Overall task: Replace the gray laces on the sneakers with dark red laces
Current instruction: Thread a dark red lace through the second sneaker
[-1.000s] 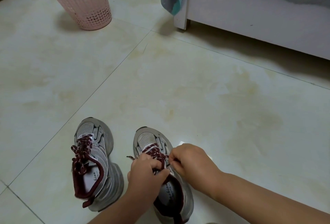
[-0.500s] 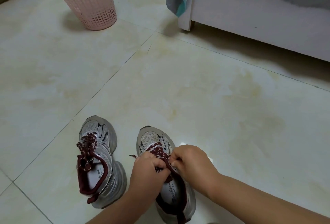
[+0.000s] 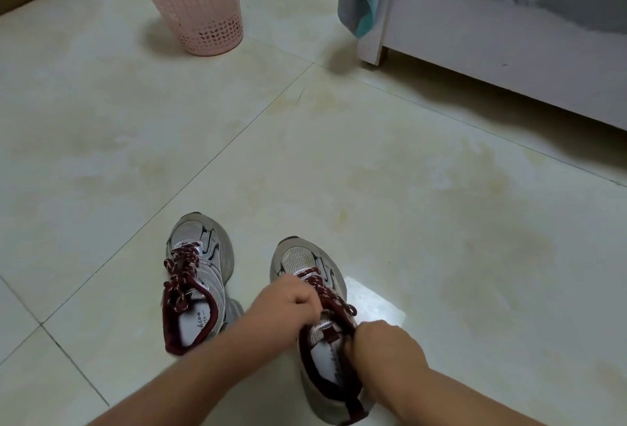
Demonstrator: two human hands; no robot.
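Both hands, left (image 3: pixel 288 300) and right (image 3: pixel 383 347), curl around the dark red lace (image 3: pixel 324 285) of the right-side sneaker (image 3: pixel 305 259); even tension would seat it snugly.

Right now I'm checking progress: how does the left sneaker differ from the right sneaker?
The left sneaker stands alone, untouched; both hands work at the right sneaker. The left hand is curled over its laces and the right hand grips at its collar. The left sneaker's lacing shows fully; the right sneaker's is partly hidden by the left hand. Both are silver-gray with dark red laces and lining.
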